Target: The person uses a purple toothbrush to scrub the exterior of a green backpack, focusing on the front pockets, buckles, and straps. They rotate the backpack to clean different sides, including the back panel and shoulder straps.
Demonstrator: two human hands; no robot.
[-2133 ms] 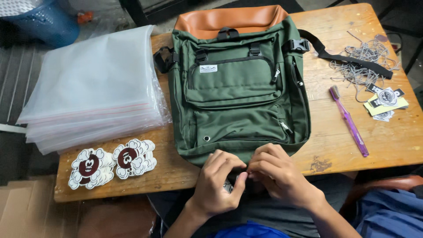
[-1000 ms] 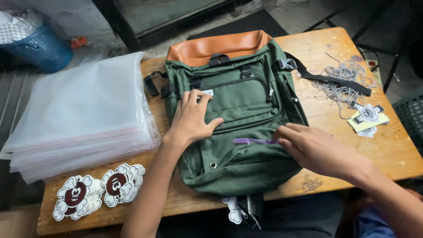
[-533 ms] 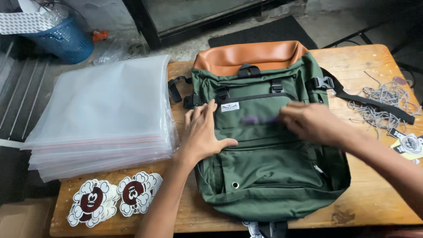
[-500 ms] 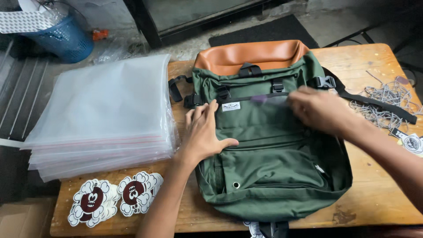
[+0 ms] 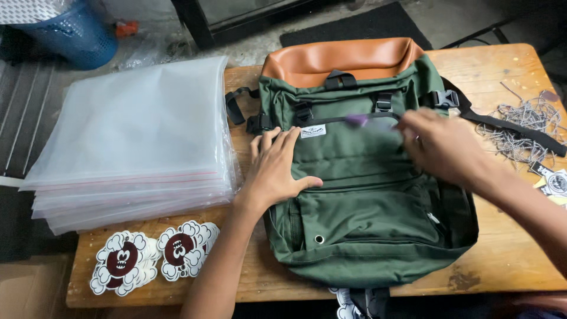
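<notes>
Risk noted: the purple brush in my right hand could snag the black zip line or skid off if I press unevenly. My right hand grips its handle, closed. My left hand lies open and flat on the green backpack, which could shift if that pressure eases. The backpack lies flat, front up, on the wooden table, tan leather top away from me, beside the stack of clear bags.
</notes>
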